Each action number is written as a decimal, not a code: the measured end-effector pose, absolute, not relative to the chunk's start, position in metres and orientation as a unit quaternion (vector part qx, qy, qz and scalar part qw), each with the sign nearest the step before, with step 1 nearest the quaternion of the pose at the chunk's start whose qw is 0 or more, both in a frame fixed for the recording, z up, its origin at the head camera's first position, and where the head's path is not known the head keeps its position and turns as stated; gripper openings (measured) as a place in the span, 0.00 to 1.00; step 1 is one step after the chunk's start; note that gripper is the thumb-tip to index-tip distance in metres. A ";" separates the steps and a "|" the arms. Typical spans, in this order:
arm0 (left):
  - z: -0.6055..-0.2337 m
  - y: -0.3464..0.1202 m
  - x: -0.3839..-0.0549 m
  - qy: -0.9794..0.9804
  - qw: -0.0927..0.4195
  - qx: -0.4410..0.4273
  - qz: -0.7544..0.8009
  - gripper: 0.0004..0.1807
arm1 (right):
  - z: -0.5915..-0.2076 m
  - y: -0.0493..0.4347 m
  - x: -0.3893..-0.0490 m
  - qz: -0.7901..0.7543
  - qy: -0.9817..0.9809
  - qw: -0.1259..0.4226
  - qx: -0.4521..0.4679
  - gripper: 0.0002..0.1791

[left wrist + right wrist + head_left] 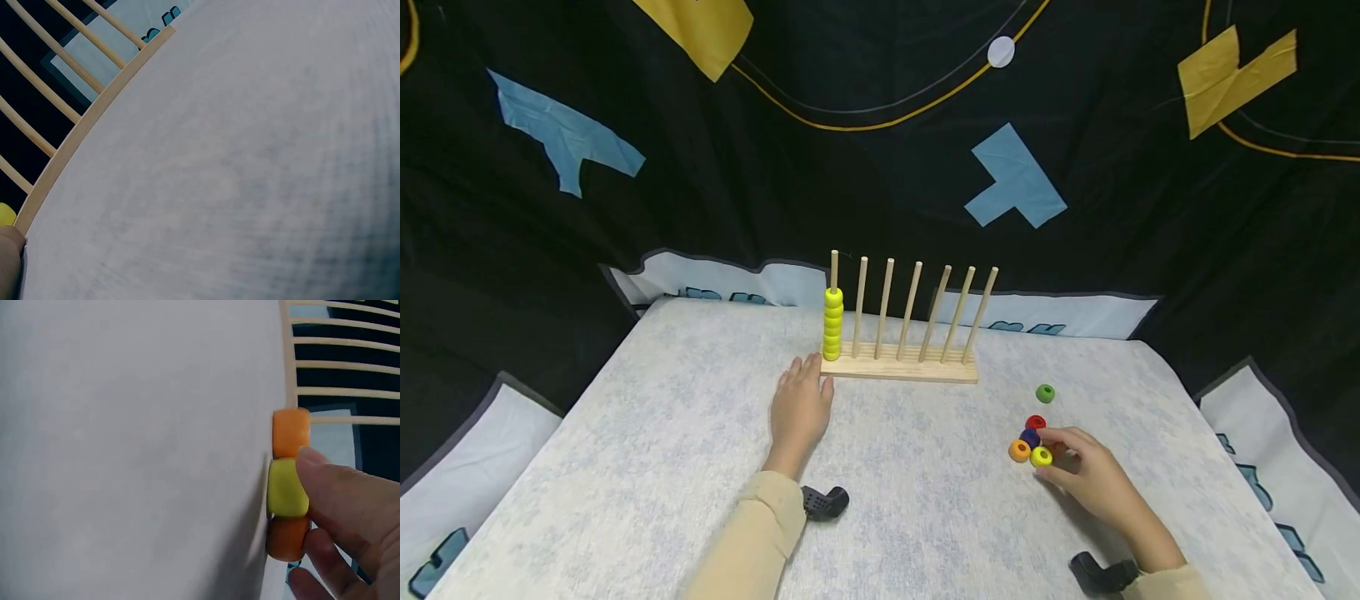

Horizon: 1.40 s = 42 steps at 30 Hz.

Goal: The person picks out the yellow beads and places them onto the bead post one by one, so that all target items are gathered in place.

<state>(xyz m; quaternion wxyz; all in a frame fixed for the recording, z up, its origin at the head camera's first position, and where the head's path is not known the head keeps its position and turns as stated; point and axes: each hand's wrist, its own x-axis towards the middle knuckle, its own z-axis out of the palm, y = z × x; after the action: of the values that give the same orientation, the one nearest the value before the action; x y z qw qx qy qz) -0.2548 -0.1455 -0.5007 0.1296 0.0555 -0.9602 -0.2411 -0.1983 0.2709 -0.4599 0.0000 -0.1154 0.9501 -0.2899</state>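
Note:
A wooden peg rack [910, 372] stands at the back of the table, with a stack of yellow beads [832, 325] on its leftmost peg. My left hand [801, 408] lies at the rack's left front corner, fingers extended and fingertips at the base. On the right, my right hand [1092, 475] has thumb and index finger around a yellow bead [286, 489] at table level. Close by it lie an orange bead [1018, 451], a dark blue bead [1029, 437], a red bead [1036, 422] and a brownish-orange bead [287, 539], partly behind the fingers.
A green bead [1045, 393] lies apart, farther back than the cluster. The other pegs of the rack rise bare. Behind the pale patterned table [917, 500] hangs a black cloth [865, 192] with blue and yellow shapes.

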 end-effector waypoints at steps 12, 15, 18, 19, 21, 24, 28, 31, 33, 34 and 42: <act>-0.500 -0.146 -0.255 -0.959 0.134 0.054 -0.245 0.30 | -0.462 0.273 -0.198 -0.252 0.959 -0.014 -0.126 0.19; -0.500 -0.148 -0.254 -0.959 0.132 0.058 -0.245 0.30 | -0.461 0.269 -0.200 -0.240 0.962 -0.008 -0.127 0.17; -0.498 -0.148 -0.253 -0.958 0.134 0.064 -0.244 0.30 | -0.457 0.266 -0.202 -0.238 0.964 0.026 -0.111 0.17; -0.498 -0.148 -0.253 -0.958 0.133 0.064 -0.244 0.30 | -0.455 0.265 -0.203 -0.241 0.964 0.036 -0.102 0.18; -0.497 -0.147 -0.253 -0.958 0.131 0.062 -0.245 0.30 | -0.450 0.265 -0.203 -0.252 0.963 0.045 -0.088 0.19; -0.497 -0.145 -0.253 -0.960 0.126 0.060 -0.243 0.31 | -0.443 0.262 -0.205 -0.277 0.955 0.020 -0.102 0.17; -0.499 -0.145 -0.253 -0.960 0.127 0.064 -0.242 0.30 | -0.432 0.250 -0.213 -0.312 0.936 -0.031 -0.158 0.15; -0.500 -0.145 -0.254 -0.960 0.129 0.063 -0.242 0.30 | -0.418 0.235 -0.221 -0.344 0.922 -0.043 -0.171 0.16; -0.499 -0.145 -0.254 -0.960 0.127 0.062 -0.240 0.30 | -0.407 0.225 -0.227 -0.360 0.915 -0.048 -0.177 0.17; -0.499 -0.146 -0.254 -0.961 0.125 0.062 -0.239 0.30 | -0.401 0.220 -0.231 -0.368 0.911 -0.049 -0.179 0.18; -0.499 -0.146 -0.253 -0.962 0.127 0.060 -0.234 0.30 | -0.359 0.175 -0.265 -0.426 0.871 -0.086 -0.229 0.21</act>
<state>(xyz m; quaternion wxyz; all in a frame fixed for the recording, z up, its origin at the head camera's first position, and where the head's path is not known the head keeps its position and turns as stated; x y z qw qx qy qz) -0.2526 -0.1460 -0.4992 0.1273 0.0605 -0.9621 -0.2336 -0.2653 0.1750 -0.3585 -0.0863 -0.2289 0.8711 -0.4257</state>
